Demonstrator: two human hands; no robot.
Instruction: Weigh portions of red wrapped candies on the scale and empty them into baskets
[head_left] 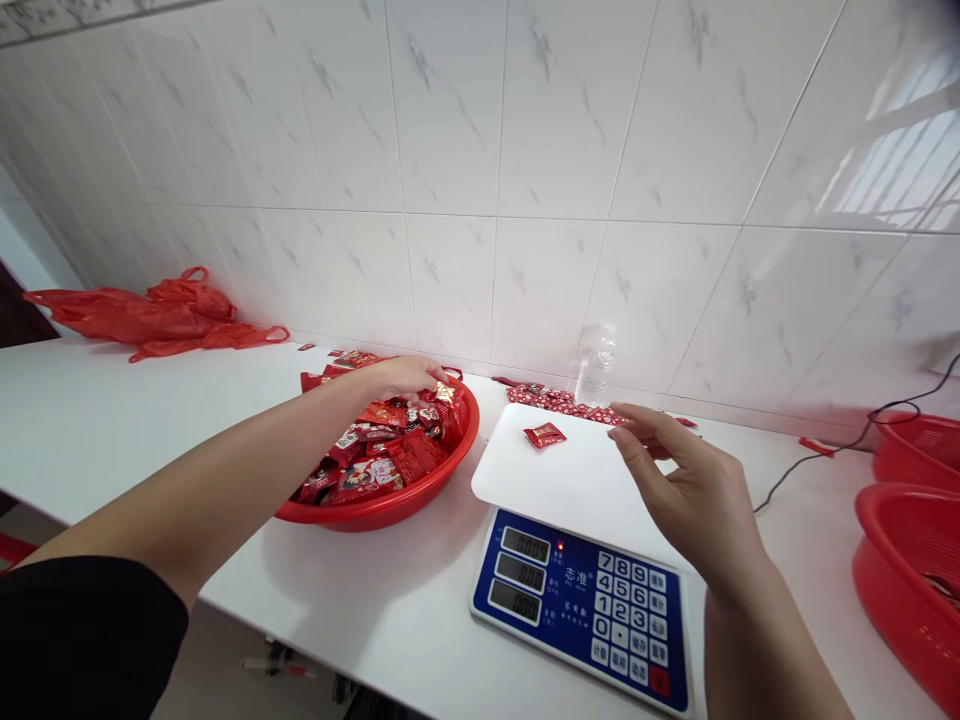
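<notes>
My left hand [405, 377] reaches into the far side of a red basket [390, 508] full of red wrapped candies [375, 450], fingers curled down among the packets; whether it grips one is hidden. My right hand [686, 480] hovers open over the right edge of the white weighing pan [570, 480] of an electronic scale. One red candy packet [544, 434] lies alone on the pan, left of my right fingertips. The scale's blue keypad panel [592, 600] faces me.
Red plastic bags [150, 315] lie at the far left by the tiled wall. A row of red packets [570, 402] and a clear bottle [595, 370] stand behind the scale. Two more red baskets [911, 570] sit at the right, with a black cable [825, 455] nearby.
</notes>
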